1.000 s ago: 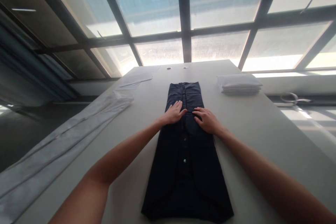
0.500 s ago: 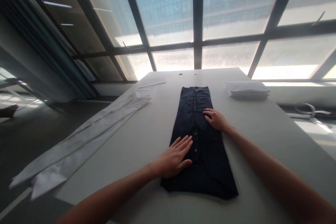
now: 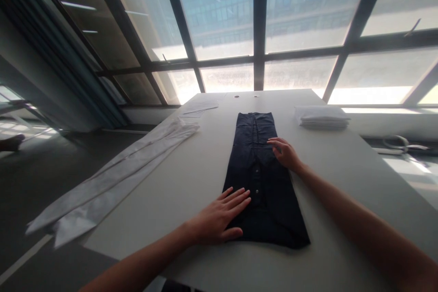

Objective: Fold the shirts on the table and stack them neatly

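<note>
A dark navy garment (image 3: 262, 182), folded into a long strip with a row of buttons down its middle, lies on the white table (image 3: 178, 169). My left hand (image 3: 221, 216) rests flat on its lower left part, fingers spread. At the garment's right edge, higher up, my right hand (image 3: 284, 153) is bent, with the thumb apart from the fingertips over the cloth. Neither hand shows anything held.
White cloth (image 3: 130, 159) stretches along the table's left edge and hangs over it. Folded white cloths (image 3: 321, 117) are stacked at the back right. Thin white sheets (image 3: 200, 107) lie at the back left. Windows stand behind the table.
My left hand has slid down the garment a little toward me, fingers still spread. My right hand has shifted slightly right, its fingers now more curled and lifted.
</note>
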Tool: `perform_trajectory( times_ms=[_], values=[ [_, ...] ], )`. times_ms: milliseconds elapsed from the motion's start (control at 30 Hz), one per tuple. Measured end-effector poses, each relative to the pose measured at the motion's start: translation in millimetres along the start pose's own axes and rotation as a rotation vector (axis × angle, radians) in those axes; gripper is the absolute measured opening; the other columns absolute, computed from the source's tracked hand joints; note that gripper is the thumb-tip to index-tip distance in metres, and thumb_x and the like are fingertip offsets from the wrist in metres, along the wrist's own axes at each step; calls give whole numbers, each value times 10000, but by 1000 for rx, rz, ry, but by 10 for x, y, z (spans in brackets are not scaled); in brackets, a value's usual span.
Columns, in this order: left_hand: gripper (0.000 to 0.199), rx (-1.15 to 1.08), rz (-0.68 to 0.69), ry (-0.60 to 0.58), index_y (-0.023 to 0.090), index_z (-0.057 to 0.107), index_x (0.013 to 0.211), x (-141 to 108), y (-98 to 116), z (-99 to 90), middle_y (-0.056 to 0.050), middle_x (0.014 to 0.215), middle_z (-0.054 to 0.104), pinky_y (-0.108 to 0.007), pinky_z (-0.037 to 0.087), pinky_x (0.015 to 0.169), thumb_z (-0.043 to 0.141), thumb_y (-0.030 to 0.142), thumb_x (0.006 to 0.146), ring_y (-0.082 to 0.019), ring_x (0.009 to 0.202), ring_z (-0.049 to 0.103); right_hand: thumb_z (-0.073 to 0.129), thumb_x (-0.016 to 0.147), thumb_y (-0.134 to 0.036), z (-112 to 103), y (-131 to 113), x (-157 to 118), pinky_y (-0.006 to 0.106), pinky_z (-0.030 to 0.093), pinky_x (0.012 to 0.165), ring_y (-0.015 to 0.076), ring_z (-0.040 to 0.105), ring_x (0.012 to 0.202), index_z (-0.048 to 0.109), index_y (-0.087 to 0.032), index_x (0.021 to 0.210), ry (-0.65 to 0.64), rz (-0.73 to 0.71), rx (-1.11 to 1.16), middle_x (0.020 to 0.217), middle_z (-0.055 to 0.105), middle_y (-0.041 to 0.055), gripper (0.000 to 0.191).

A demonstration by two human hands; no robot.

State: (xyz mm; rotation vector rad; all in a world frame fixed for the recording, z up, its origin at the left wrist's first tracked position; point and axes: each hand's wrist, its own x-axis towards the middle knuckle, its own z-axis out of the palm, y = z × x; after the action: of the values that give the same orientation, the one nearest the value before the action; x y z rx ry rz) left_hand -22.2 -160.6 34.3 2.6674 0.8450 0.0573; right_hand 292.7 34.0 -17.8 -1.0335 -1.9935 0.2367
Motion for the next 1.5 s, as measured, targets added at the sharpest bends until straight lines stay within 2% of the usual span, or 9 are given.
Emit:
perform_trajectory(
  times_ms=[67,167,333,567,700,900,1233,1367,1500],
  values=[
    [853,8,8,1,259,71,1644,-11,1,3,-66,1686,101,-497,88,1268,498,603,990,-299,1550,124,489,920,-192,6,-106,-72,438,478,1091,240,612,1218,721,-270,1201,-12,-39,12,1258,684,61,373],
    [902,24,19,7,258,71,1644,-4,5,8,-73,1686,98,-512,86,1265,534,624,961,-311,1549,126,516,932,-235,29,-262,-208,465,447,1124,253,551,1310,680,-274,1295,-169,-64,-25,1368,634,67,400],
    [880,44,22,34,276,101,1642,8,17,15,-68,1687,114,-514,101,1264,564,577,958,-311,1546,146,509,986,-389,-93,-522,-541,539,262,1225,277,329,1490,490,-270,1505,-404,-8,-154,1588,422,63,532],
    [857,57,21,35,293,126,1638,23,-7,34,-48,1690,118,-516,105,1263,577,541,953,-302,1548,141,398,1035,-504,-401,-1088,-1352,512,201,1246,257,160,1543,368,-292,1572,-469,168,-244,1675,190,33,578],
    [845,53,45,42,300,140,1637,55,-55,28,-43,1690,130,-510,108,1264,576,542,954,-305,1546,151,402,1036,-487,-415,-1234,-1544,516,206,1245,256,154,1543,300,-305,1597,-434,151,-290,1679,158,32,598],
    [823,57,56,85,326,159,1632,279,-333,-11,-27,1689,131,-494,114,1265,569,564,959,-296,1547,153,429,1031,-484,-362,-932,-1269,554,232,1224,283,211,1529,322,-329,1589,-389,97,-297,1661,226,58,589],
    [731,92,-7,159,240,276,1610,1058,-1163,-248,-74,1672,219,-463,134,1256,496,570,996,-278,1545,178,407,1034,-482,-191,-63,-297,519,242,1216,271,277,1510,458,-225,1525,-418,103,-326,1631,310,116,556],
    [759,103,-38,165,231,250,1617,1055,-1216,-236,-81,1676,204,-469,119,1255,469,610,998,-281,1550,156,420,1031,-460,-148,54,-193,502,256,1217,265,303,1500,484,-225,1507,-390,104,-319,1621,342,106,535],
    [832,109,-27,132,264,192,1629,906,-1141,-217,-70,1688,139,-472,88,1257,485,673,967,-283,1557,109,410,1035,-479,-194,-10,-303,515,277,1211,271,310,1497,486,-250,1506,-377,71,-290,1617,348,95,530]
  ],
)
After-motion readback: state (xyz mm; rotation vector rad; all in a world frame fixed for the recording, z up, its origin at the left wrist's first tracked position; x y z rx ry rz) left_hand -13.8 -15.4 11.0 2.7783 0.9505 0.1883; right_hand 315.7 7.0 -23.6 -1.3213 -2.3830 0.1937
